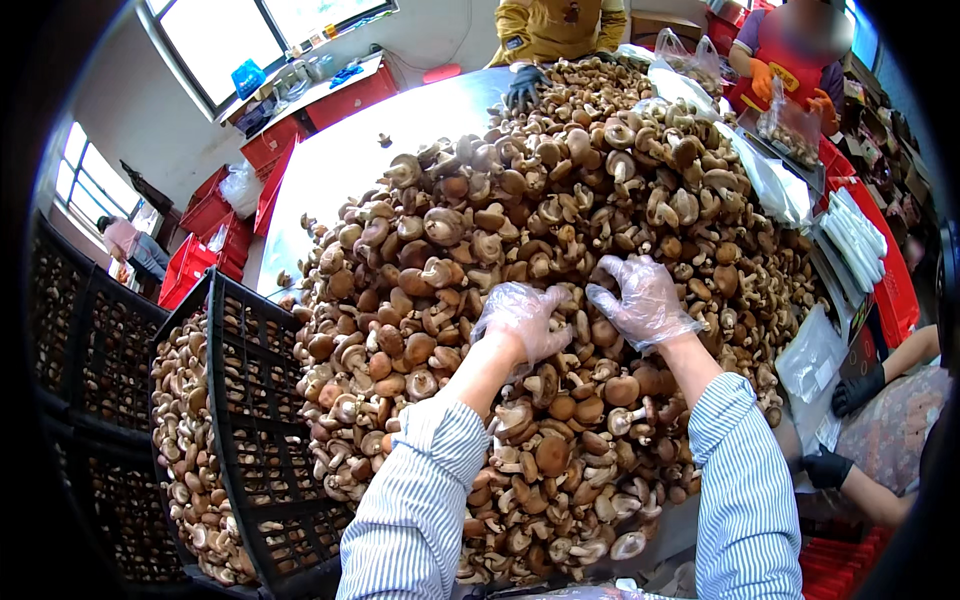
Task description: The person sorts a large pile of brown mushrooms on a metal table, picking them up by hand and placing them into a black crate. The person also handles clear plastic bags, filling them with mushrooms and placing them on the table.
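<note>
A large heap of shiitake mushrooms (553, 454), brown-capped with pale stems, lies before me. My left hand (519, 319), in a clear plastic glove, reaches into the middle of the heap. Its fingers curl among the mushrooms, and whether one is held between them is hard to see. Just to its right, my right hand (643, 301), gloved the same way, touches the heap with thumb and fingers apart. Mushrooms show in that gap, with none plainly gripped. Both striped sleeves are rolled back from the wrists.
A black plastic crate (259, 420) of mushrooms stands tilted at left, beside more stacked crates (112, 360). The metal table (330, 176) extends behind. Plastic bags (814, 360) and a red crate (896, 277) lie at right. Co-workers' gloved hands (527, 88) (829, 469) are around the table.
</note>
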Tool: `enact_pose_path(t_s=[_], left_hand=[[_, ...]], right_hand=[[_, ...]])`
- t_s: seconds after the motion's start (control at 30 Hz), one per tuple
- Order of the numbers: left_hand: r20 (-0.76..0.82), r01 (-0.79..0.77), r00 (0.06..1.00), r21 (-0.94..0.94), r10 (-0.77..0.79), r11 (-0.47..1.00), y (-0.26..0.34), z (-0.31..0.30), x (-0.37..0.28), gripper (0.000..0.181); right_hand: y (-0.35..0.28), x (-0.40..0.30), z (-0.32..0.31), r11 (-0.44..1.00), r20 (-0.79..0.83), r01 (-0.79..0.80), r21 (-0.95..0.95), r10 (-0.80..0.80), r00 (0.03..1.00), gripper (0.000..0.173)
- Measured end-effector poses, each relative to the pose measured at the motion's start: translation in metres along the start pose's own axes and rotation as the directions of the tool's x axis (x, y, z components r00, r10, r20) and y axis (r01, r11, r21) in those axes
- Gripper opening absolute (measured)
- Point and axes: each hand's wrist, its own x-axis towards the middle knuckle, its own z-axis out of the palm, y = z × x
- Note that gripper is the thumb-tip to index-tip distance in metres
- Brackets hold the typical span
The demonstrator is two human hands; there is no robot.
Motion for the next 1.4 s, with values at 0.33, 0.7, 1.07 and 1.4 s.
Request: enact_pose_path(t_s=[0.33,0.7,1.07,1.4], left_hand=[[-0.276,-0.206,0.943,-0.053,0.183,0.977,-0.011,0.021,-0.028,0.055],[0.048,-0.121,0.992,0.023,0.120,0.992,0.027,-0.024,-0.076,0.049],[-0.292,-0.162,0.951,-0.185,0.103,0.969,0.030,-0.013,-0.175,0.037],[-0.484,0.144,0.818,-0.349,-0.310,0.926,0.007,0.003,-0.215,0.039]], right_hand=[[-0.003,-0.018,0.012,0.980,0.010,-0.141,-0.141,0.144,0.990,0.058],[-0.022,-0.030,-0.015,0.890,0.050,0.143,0.432,-0.183,0.982,0.025],[-0.062,-0.104,-0.046,0.902,0.131,0.401,0.162,-0.423,0.897,0.043],[-0.039,-0.161,-0.041,0.807,-0.162,-0.343,0.481,0.467,0.870,0.044]])
